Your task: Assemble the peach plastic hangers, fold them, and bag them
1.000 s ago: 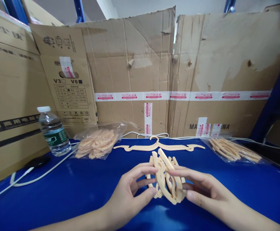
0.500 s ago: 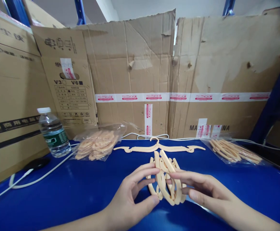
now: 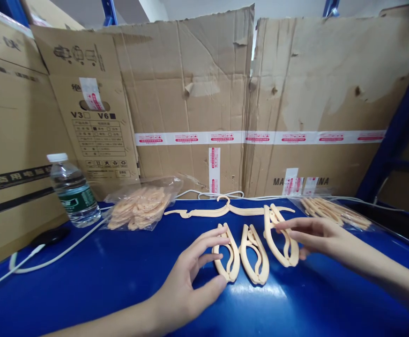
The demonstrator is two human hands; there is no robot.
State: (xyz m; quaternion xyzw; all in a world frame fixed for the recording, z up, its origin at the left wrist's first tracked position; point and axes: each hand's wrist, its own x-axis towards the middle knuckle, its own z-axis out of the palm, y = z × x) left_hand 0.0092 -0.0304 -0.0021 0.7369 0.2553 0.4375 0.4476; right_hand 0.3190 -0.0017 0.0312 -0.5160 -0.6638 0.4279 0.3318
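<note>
My left hand point(image 3: 197, 271) is spread beside a cream folded hanger point(image 3: 237, 262) at the left of a short row. Its fingertips reach over that hanger, and the thumb is near the lower end. Another folded hanger point(image 3: 265, 264) lies in the middle, touched by neither hand. To the right, my right hand point(image 3: 313, 236) grips a third folded hanger point(image 3: 272, 241) between thumb and fingers, tilted and slightly raised. Behind them lies an unfolded hanger point(image 3: 207, 213) with its hook upward, its right arm partly covered by the held one.
A clear bag of cream parts point(image 3: 141, 206) lies at the back left, beside a water bottle point(image 3: 74, 192). Another bag of hangers point(image 3: 325, 210) and a dark flat device point(image 3: 397, 224) are at the right. Cardboard sheets point(image 3: 190, 103) wall the blue table point(image 3: 120, 285).
The overlapping folded hangers between my hands are now apart in a row. My right hand has moved right and away with one of them. My left hand has barely moved.
</note>
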